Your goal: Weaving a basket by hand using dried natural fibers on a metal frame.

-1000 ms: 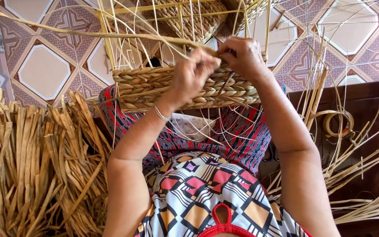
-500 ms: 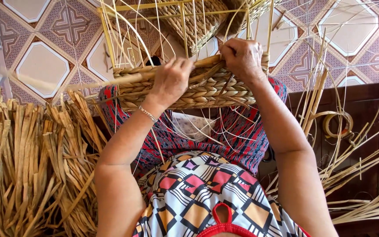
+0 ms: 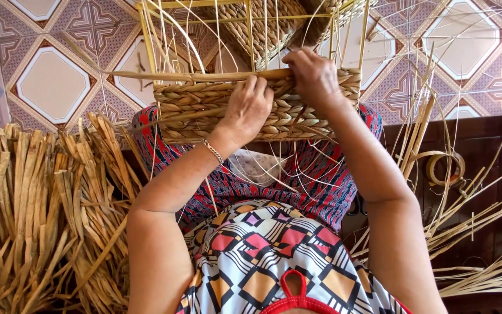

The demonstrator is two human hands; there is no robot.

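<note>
The left hand [image 3: 250, 107] presses its fingers onto a long straw strand [image 3: 164, 76] at the top of the woven basket [image 3: 204, 113] on the lap. The right hand [image 3: 315, 74] pinches the same rim. Dry straw bundles [image 3: 36, 203] lie left.

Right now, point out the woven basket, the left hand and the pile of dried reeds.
woven basket [image 3: 193, 110]: head view, on its braided side wall.
left hand [image 3: 250, 109]: head view, on the back of the hand.
pile of dried reeds [image 3: 30, 209]: head view, on the middle of the bundle.
</note>
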